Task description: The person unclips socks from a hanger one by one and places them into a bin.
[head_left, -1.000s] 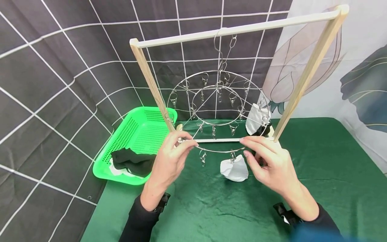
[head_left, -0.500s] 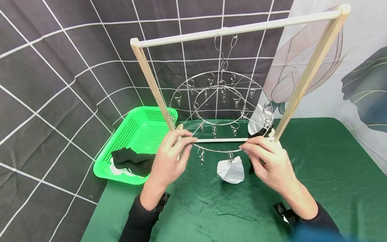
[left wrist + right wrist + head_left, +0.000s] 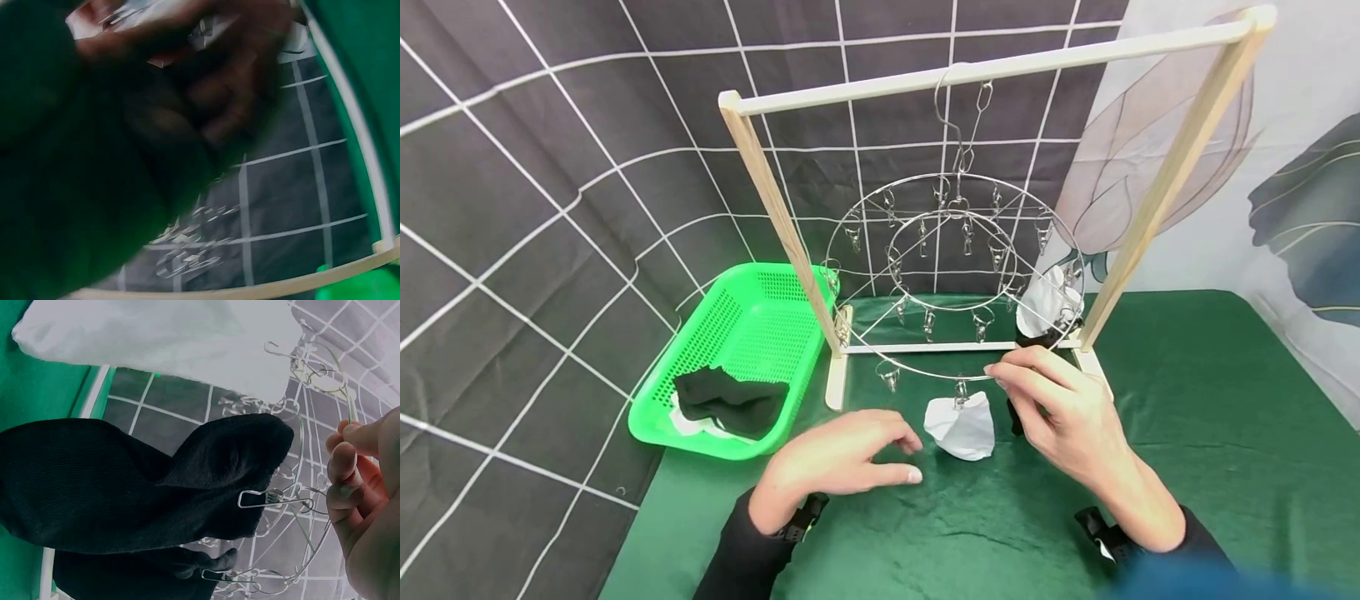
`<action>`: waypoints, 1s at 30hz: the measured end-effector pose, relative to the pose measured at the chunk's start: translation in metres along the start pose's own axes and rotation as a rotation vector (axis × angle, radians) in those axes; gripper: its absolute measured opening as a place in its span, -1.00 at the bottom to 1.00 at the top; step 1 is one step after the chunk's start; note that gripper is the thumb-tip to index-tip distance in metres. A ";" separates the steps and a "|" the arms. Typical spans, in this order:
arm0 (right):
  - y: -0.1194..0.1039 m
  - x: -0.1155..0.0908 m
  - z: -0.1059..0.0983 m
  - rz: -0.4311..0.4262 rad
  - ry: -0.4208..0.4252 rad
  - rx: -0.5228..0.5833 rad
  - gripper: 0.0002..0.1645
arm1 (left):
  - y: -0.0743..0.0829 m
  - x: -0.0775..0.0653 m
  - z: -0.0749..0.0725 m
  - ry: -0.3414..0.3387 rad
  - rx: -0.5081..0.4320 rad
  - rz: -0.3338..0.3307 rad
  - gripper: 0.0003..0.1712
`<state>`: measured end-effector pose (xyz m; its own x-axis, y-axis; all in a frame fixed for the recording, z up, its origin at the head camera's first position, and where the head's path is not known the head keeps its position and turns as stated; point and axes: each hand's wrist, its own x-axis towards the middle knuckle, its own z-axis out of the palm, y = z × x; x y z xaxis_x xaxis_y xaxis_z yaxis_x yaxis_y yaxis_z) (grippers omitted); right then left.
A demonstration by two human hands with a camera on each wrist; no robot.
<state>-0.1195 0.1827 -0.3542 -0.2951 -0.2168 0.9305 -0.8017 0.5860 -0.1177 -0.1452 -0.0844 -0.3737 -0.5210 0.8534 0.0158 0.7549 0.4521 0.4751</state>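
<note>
Round silver wire hanger (image 3: 951,310), rim pinched by the right grip (image 3: 1067,408), is best turned gently; the left grip (image 3: 842,454) is held empty, relaxed.

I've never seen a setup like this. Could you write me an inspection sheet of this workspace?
Surface: wrinkled green cloth.
Job's things: round clip hanger hooked over the wooden rack; clipped to it, front white fabric piece, black sock and second black sock.
Clutter: nothing seen; green basket at left holds black fabric and white fabric.
Grippers: bare hands; left hand relaxed, holding nothing; right hand pinches the hanger's outer ring. Left wrist view blurred.
Cables: nothing seen.
Surroundings: dark grid-patterned backdrop behind and left; pale floral backdrop at right.
</note>
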 end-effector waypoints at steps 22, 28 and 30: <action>-0.008 0.005 0.001 -0.036 -0.029 0.036 -0.82 | 0.011 0.048 0.031 0.376 -0.462 0.114 -0.85; -0.008 0.003 0.001 -0.024 -0.019 0.031 -0.82 | 0.014 0.047 0.032 0.378 -0.432 0.142 -0.84; -0.009 0.004 0.002 -0.010 0.002 0.043 -0.82 | 0.015 0.047 0.032 0.380 -0.440 0.146 -0.85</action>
<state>-0.1143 0.1755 -0.3504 -0.2864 -0.2207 0.9323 -0.8259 0.5502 -0.1235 -0.1459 -0.0295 -0.3939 -0.5915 0.7095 0.3831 0.6359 0.1184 0.7626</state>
